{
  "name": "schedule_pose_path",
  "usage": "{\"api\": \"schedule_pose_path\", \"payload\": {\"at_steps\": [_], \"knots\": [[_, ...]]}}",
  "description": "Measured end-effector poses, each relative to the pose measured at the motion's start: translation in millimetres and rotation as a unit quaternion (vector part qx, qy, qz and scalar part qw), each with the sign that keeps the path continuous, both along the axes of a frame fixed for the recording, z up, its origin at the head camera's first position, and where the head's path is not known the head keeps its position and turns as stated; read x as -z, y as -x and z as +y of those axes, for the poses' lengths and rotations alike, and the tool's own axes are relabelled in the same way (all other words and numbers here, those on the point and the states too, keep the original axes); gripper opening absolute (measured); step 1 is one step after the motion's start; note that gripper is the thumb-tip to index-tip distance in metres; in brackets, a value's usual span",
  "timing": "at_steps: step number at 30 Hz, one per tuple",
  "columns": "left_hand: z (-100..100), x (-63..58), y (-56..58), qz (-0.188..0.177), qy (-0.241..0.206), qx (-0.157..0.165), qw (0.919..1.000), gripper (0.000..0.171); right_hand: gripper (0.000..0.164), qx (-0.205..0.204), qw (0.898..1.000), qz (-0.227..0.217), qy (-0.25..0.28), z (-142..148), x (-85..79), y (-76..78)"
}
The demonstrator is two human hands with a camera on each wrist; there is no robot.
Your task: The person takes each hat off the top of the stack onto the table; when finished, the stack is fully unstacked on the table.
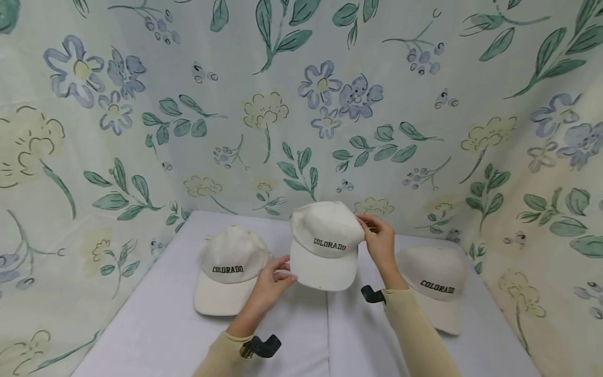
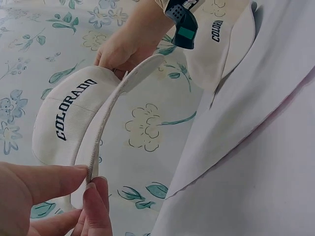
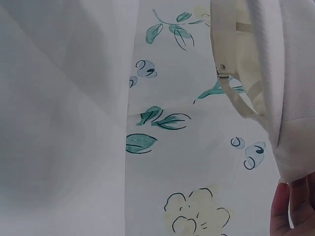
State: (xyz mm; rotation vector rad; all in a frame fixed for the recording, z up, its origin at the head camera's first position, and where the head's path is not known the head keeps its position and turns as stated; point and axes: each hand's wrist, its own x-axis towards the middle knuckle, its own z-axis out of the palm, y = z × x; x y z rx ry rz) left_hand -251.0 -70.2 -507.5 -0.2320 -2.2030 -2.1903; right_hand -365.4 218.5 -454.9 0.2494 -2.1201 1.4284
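Observation:
A white baseball cap (image 1: 325, 222) with COLORADO in dark letters is held up above the table, brim down and lettering toward me. My left hand (image 1: 269, 285) pinches the edge of its brim between thumb and fingers, plain in the left wrist view, where the brim (image 2: 101, 132) is seen edge-on. At the other side, my right hand (image 1: 380, 243) grips the crown near its lower edge. The right wrist view catches only fingertips (image 3: 280, 209) at the cap, along with its open underside and back strap (image 3: 238, 101).
Matching COLORADO caps rest on the white-covered table (image 1: 301, 335): one cap (image 1: 233, 248) at the left, behind my left hand, and another cap (image 1: 433, 264) at the right, partly behind my right forearm. Floral cloth (image 1: 282, 157) hangs around the back and sides.

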Motion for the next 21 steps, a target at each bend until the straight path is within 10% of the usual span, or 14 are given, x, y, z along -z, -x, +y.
{"api": "schedule_pose_path", "payload": {"at_steps": [21], "knots": [[36,8.7,5.1,-0.008,-0.018,0.020,0.9996,0.060,0.020,0.031,0.999,-0.035,-0.003,42,15.9,-6.5]]}}
